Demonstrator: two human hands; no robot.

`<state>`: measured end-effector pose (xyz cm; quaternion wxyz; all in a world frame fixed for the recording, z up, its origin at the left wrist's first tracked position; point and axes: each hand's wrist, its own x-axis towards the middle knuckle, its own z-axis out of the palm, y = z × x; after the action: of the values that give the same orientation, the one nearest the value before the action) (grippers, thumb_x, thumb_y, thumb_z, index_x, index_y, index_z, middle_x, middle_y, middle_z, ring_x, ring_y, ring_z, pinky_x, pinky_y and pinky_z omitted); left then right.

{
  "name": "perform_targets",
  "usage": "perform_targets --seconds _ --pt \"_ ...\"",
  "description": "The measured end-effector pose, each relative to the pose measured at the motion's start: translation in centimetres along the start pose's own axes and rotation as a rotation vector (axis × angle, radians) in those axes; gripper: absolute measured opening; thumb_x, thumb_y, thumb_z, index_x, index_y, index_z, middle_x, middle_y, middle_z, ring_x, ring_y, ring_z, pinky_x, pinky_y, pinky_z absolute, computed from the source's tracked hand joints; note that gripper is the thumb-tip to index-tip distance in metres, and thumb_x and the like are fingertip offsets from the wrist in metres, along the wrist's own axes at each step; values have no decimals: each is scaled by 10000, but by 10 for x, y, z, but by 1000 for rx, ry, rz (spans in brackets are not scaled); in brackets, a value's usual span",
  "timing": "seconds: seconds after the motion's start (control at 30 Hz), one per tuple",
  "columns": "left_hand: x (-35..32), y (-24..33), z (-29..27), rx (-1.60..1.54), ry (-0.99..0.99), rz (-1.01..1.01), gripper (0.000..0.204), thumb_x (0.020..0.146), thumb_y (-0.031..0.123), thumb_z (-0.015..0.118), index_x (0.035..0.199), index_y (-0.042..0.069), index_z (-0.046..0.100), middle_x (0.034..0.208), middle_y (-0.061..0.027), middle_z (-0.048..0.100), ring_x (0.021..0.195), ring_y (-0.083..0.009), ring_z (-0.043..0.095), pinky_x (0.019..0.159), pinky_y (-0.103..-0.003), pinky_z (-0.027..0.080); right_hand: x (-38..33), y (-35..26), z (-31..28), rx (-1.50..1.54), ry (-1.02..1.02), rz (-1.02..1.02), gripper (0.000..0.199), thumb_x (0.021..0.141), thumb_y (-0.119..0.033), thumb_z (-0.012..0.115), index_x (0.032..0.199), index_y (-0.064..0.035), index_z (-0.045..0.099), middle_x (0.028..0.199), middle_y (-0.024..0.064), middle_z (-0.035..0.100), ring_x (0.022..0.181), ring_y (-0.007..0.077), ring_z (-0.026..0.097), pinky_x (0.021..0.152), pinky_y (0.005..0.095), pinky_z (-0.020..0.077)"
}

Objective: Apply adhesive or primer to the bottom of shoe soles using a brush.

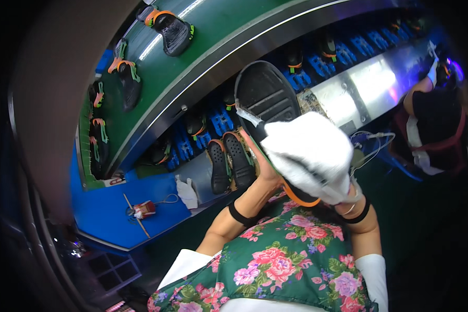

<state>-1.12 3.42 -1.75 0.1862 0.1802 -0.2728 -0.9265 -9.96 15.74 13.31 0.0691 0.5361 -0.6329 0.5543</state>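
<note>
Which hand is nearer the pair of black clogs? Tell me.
Left: the left hand is just right of the clogs; the right hand is farther right, at the held shoe.

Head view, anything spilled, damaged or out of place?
A crumpled white cloth lies loose at the right edge of the flat blue tabletop, looking untidy. The held black ridged shoe shows no clear damage, though blurred white fabric hides part.

Downward head-worn fisheye view

From far off, I see a black band (239, 214) behind the left hand (265, 167), then a white sleeve (184, 266). The right arm (366, 236) matches. Farther back, pink flowers cover green cloth (229, 244).
</note>
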Motion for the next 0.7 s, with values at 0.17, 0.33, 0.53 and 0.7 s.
perform_targets --seconds 0.17,0.33,0.53,0.7 --pt "-2 9 18 -81 -98 12 846 1005 737 357 1550 93 407 1498 -132 532 1377 -325 521 1176 -498 401 -5 8 -7 -134 86 17 322 781 -7 781 1101 -48 771 1112 127 761 962 282 727 805 383 556" --pt "7 0 -21 -129 -392 -99 976 944 849 216 1542 102 410 1457 -113 548 1336 -271 543 1164 -448 407 2 3 -7 78 39 -38 312 789 -17 761 1099 -46 773 1052 115 760 906 265 721 772 363 577" --pt "-2 9 28 -59 71 -154 1136 846 957 171 1403 38 540 1306 -144 646 1217 -271 629 1116 -442 454 -7 11 -11 -60 77 -28 297 840 -60 745 1136 -58 761 1092 106 751 920 247 717 774 346 583" --pt "6 14 -23 -148 -459 -194 1139 843 958 170 1442 52 515 1351 -142 625 1243 -275 614 1130 -444 439 -1 13 -10 183 34 18 237 760 -43 802 997 -45 785 993 123 769 848 290 729 764 376 576"
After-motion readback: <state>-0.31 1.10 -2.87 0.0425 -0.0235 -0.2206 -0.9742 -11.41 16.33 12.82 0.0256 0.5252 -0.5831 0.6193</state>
